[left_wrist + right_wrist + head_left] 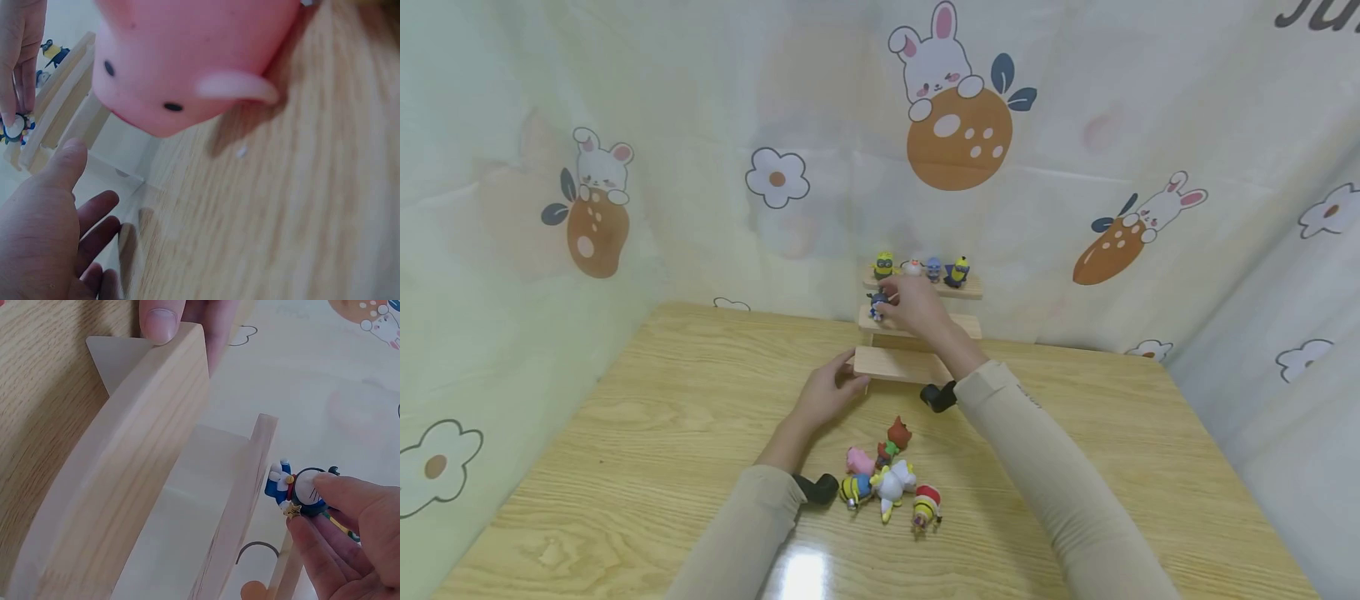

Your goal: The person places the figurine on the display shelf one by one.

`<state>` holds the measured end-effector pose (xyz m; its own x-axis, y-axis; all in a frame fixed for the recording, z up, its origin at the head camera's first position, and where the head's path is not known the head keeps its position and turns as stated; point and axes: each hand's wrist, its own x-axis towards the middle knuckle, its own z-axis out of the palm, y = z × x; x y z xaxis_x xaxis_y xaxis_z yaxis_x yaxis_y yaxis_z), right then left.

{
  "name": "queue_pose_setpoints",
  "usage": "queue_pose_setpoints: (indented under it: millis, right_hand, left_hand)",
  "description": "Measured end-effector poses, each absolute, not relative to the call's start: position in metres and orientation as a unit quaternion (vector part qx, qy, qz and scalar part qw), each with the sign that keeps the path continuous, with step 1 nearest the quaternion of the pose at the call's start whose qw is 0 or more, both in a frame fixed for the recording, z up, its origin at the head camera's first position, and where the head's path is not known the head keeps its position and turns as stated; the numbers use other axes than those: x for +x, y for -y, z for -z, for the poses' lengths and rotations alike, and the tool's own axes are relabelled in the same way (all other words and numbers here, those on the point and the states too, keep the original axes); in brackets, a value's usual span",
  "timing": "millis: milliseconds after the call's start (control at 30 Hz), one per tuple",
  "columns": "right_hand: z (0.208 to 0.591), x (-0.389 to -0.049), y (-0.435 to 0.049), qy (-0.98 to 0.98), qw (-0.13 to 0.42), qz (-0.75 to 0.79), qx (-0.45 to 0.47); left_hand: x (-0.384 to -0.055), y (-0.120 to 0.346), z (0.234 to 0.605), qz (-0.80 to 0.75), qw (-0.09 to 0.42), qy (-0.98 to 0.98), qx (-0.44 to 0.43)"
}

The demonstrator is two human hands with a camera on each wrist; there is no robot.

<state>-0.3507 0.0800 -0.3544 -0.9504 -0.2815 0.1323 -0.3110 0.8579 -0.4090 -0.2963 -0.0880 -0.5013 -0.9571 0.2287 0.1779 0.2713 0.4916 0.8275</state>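
A stepped wooden stand (898, 364) with 3 steps is set on the counter (700, 400). A blue-and-white figurine (305, 486) is held upright by the right hand (917, 307) at the left end of the stand's middle step; the grip is clamped on it between thumb and fingers. Whether its feet are supported by the step cannot be told. The left end of the stand's lowest step is held by the left hand (827, 392), thumb at the front edge, fingers behind. On the stand's top step 4 figurines are lined up: a yellow-and-green figurine (883, 263), a white figurine, partly hidden, a small blue figurine (933, 268) and a caped yellow figurine (961, 267). In front of the stand, a pink pig (859, 461), a red-headed figurine (898, 433) and a white-and-yellow figurine (892, 483) are grouped. Behind the stand, a rabbit-printed curtain (820, 100) is hung.
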Motion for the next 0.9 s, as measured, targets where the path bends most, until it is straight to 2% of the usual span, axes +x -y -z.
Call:
queue_pose_setpoints:
  millis: [900]
  right_hand:
    - [0.3528,-0.3511,-0.0808,0.965,0.031,-0.205,0.161]
  left_hand:
    - [-0.2979,0.0872,0.5031,0.488,0.025,0.860,-0.147]
